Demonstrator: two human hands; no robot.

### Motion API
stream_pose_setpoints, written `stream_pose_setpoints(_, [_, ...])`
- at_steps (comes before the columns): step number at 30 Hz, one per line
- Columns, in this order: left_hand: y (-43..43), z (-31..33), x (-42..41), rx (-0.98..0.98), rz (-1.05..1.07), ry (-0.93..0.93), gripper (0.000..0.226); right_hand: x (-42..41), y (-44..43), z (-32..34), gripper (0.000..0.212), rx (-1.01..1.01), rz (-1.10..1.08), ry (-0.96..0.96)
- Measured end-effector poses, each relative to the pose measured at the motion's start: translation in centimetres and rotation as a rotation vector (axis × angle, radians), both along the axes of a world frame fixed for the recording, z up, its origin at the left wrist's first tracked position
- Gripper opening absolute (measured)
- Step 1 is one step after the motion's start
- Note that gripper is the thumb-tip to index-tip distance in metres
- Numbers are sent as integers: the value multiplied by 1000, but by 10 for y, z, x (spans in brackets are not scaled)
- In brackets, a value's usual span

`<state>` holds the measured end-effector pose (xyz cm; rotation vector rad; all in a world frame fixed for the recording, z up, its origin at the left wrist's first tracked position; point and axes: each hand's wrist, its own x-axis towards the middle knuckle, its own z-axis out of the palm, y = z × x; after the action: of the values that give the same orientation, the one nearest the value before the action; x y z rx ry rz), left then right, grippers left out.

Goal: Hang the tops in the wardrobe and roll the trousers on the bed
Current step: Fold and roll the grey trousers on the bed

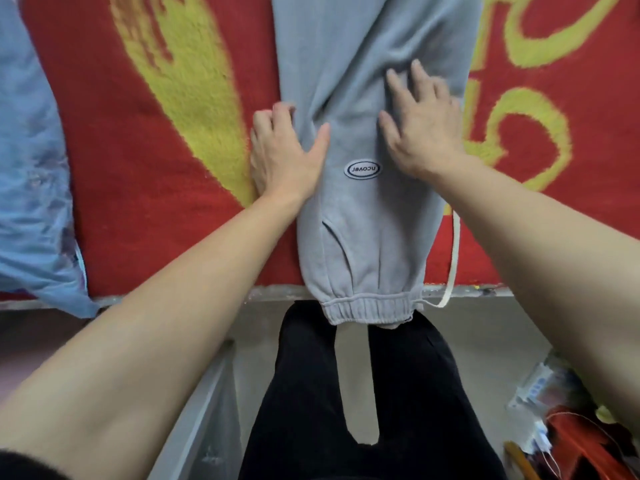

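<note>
Trousers [363, 209] are laid folded lengthwise on bed [156, 202], waistband [370, 308] over near edge. Right hand [422, 129] is pressed flat on them, fingers [398, 84] spread, nothing held. Left hand [284, 154] is set at left edge, fingers curled; grip cannot be told. Creases should be smoothed and edges squared before rolling. Leg ends are cut off.

Red-and-yellow blanket [138, 174], pale grey floor [485, 341]
</note>
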<state>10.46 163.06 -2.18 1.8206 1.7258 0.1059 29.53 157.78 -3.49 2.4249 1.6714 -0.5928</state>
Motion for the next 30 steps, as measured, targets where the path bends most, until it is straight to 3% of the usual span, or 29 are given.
stream_pose_setpoints(2, [35, -7, 21, 109, -69, 34, 60, 7, 12, -2, 59, -61, 51, -18])
stream_pose_setpoints(5, [79, -18, 46, 64, -228, 93, 44, 23, 31, 1, 44, -6, -3, 64])
stream_pose_setpoints(7, [101, -28, 51, -63, -278, 68, 31, 38, 54, 3, 32, 27, -186, 220])
stream_pose_setpoints(9, [116, -34, 49, -178, -283, -1, 21, 53, 86, 8, 38, 93, -435, 397])
stream_pose_setpoints(11, [124, -35, 46, -293, -228, -120, 15, 64, 120, 13, 33, 238, -703, 643])
stream_pose_setpoints(14, [133, -30, 47, -472, 77, -347, 23, 75, 166, 13, 41, 372, -964, 910])
stream_pose_setpoints(17, [137, -30, 48, -515, 172, -403, 18, 80, 198, 7, 20, 476, -1122, 1088])
stream_pose_setpoints(19, [136, -29, 46, -528, 237, -452, 12, 81, 214, 9, 19, 511, -1076, 1099])
stream_pose_setpoints(24, [138, -33, 38, -550, 311, -591, 13, 65, 249, 12, 33, 513, -544, 884])
stream_pose_setpoints(27, [136, -37, 35, -575, 270, -666, 14, 51, 267, 2, 55, 402, -361, 812])
stream_pose_setpoints(30, [137, -42, 35, -622, 320, -734, 25, 49, 270, -16, 80, 169, -281, 841])
